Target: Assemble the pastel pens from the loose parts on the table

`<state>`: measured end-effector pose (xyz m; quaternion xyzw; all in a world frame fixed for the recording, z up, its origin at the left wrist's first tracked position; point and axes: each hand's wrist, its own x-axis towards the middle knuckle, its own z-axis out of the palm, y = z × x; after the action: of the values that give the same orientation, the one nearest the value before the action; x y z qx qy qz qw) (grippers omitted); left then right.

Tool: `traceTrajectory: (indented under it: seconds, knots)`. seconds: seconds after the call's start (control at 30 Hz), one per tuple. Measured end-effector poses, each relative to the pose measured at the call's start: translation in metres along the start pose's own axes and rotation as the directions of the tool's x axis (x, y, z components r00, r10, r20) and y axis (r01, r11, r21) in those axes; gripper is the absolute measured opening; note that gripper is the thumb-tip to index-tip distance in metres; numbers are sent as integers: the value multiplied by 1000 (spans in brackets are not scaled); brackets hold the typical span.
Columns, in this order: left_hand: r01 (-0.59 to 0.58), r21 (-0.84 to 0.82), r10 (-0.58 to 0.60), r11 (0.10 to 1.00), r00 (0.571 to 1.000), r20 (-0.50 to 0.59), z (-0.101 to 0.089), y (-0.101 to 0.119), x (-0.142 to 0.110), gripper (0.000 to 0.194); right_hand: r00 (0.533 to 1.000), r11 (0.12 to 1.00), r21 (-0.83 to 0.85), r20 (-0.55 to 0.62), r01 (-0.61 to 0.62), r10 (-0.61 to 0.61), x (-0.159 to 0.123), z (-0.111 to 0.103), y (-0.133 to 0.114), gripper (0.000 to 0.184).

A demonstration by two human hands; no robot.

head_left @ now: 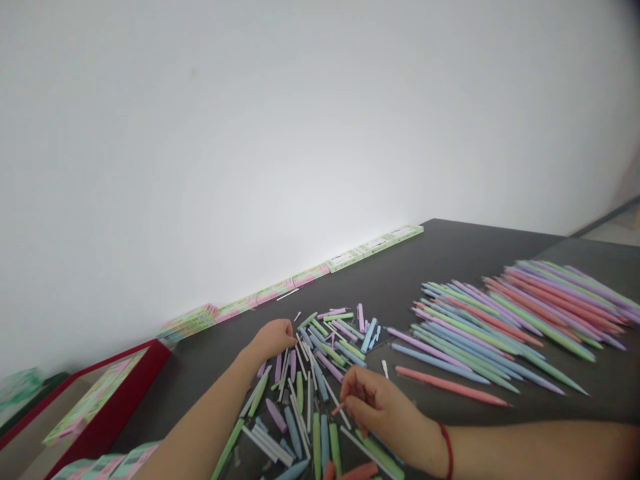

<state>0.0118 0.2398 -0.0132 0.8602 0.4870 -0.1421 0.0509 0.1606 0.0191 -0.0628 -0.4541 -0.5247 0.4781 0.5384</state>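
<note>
many whole-looking pens [453, 385] lie in slanting rows on the right of the dark table [390, 280], seemingly finished, while loose barrels [317, 443], short pen pieces [361, 319] and white tubes [260, 445] heaped between the hands suggest plenty is left. the right hand [383, 408] pinches a small coral piece [339, 409] over the heap; the left hand [274, 339] curls at its edge, and whether it grips anything cannot be told. the nearest parts are cut off below.

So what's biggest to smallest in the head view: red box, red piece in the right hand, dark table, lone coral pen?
Dark table
Red box
Lone coral pen
Red piece in right hand; partly hidden
</note>
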Motion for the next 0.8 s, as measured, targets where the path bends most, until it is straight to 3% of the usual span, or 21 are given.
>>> traceTrajectory:
  seconds: [0.23, 0.33, 0.43, 0.53, 0.63, 0.67, 0.7, 0.73, 0.8]
  knots:
    - [106, -141, -105, 984, 994, 17, 4, 6, -2, 29, 1000, 1000, -3, 5, -2, 2, -1, 0, -2, 7]
    - [103, -301, -125, 948, 991, -55, -2, 12, -8, 28, 1000, 1000, 16, -3, 8, -8, -1, 1, 1, 7]
    - [39, -523, -129, 851, 982, -136, -11, 26, -34, 21, 1000, 999, 20, -13, 26, -26, 0, -1, -2, 4]
    - [-80, -744, -86, 664, 980, -182, -13, 48, -80, 16, 999, 998, 44, -37, 37, -36, 0, -4, -14, 7]
    - [-162, -882, -60, 442, 976, -209, 1, 72, -129, 16, 996, 996, 55, -57, 70, -67, -4, -10, -28, 13]
    - [-178, -966, -9, 190, 983, -183, 9, 77, -142, 20, 995, 995, 45, -58, 88, -85, -7, -12, -32, 12]
    - [-164, -986, 27, -9, 986, -164, 18, 82, -151, 22, 993, 994, 30, -58, 105, -103, -10, -14, -36, 11]
    - [-151, -981, 40, -120, 987, -156, 27, 85, -159, 23, 991, 993, 10, -57, 119, -119, -12, -15, -39, 10]
    - [-126, -964, 59, -233, 988, -143, 43, 89, -167, 28, 987, 988, -48, -48, 149, -151, -18, -17, -42, 7]
